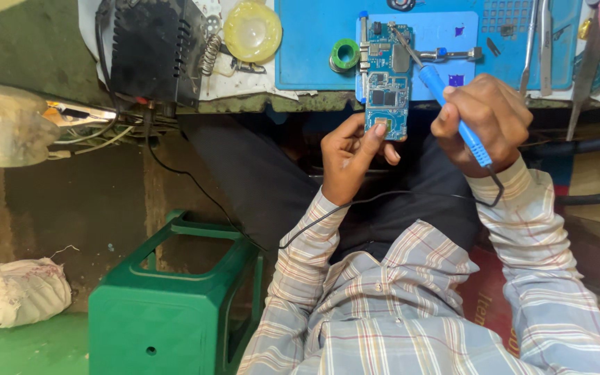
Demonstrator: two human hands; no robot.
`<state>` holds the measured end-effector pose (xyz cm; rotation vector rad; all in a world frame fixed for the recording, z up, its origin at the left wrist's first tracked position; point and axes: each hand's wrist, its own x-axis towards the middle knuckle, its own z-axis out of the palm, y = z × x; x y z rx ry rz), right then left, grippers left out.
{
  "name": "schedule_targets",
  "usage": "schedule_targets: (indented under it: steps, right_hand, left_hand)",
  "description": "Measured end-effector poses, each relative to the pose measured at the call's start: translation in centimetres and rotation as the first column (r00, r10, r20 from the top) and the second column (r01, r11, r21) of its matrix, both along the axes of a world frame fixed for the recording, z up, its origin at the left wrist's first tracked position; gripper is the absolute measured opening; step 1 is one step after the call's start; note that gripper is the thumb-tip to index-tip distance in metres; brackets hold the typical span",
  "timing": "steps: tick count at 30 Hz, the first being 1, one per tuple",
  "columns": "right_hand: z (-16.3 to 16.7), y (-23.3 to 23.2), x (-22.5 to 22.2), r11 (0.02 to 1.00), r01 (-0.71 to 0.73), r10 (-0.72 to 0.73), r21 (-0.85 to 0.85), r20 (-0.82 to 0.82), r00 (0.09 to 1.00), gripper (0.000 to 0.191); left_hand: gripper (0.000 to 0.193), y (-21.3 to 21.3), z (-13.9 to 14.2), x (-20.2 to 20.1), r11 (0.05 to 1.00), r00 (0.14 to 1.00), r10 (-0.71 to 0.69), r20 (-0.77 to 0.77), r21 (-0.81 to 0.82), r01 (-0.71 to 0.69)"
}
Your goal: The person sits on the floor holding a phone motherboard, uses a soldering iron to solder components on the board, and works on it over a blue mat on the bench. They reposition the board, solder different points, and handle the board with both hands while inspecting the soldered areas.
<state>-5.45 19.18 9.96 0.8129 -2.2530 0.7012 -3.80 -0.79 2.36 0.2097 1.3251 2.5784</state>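
My left hand (350, 156) pinches the near end of a blue circuit board (387, 83) that reaches out over the edge of the blue work mat (314, 42). A metal clamp holder (446, 53) on the mat sits right beside the board. My right hand (486, 118) grips a blue-handled soldering iron (453, 111) like a pen. Its tip points at the upper part of the board. The iron's black cord (383, 196) loops across my lap.
A black box-shaped unit (148, 48) and a round yellow tin (252, 30) stand at the bench's left. A green solder roll (346, 53) lies next to the board, tweezers (528, 42) at right. A green plastic stool (175, 298) and a white sack (15, 292) are on the floor.
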Motion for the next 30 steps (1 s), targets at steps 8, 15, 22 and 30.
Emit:
schedule_targets:
  steps: [8,15,22,30]
  right_hand:
    - [-0.2,-0.3,1.0,0.999,-0.020,0.021,0.030,-0.009,1.000,0.012]
    - [0.0,-1.2,1.2,0.998,0.054,-0.053,-0.021,0.018,0.998,0.010]
    - [-3.4,-1.5,1.2,0.828,0.201,-0.188,-0.523,0.079,0.979,0.029]
    - [-4.7,-1.2,1.2,0.899,0.073,-0.083,-0.432,-0.004,0.997,0.024]
  left_hand:
    - [0.024,-0.1,0.3,0.1,1.000,1.000,0.007,-0.002,-0.002,-0.007]
    - [0.024,-0.1,0.4,0.2,1.000,1.000,0.008,-0.021,0.006,-0.008]
    - [0.023,0.1,-0.1,0.4,1.000,1.000,0.015,0.018,0.019,-0.016]
    - [0.023,0.1,-0.5,0.2,1.000,1.000,0.013,0.025,0.015,-0.013]
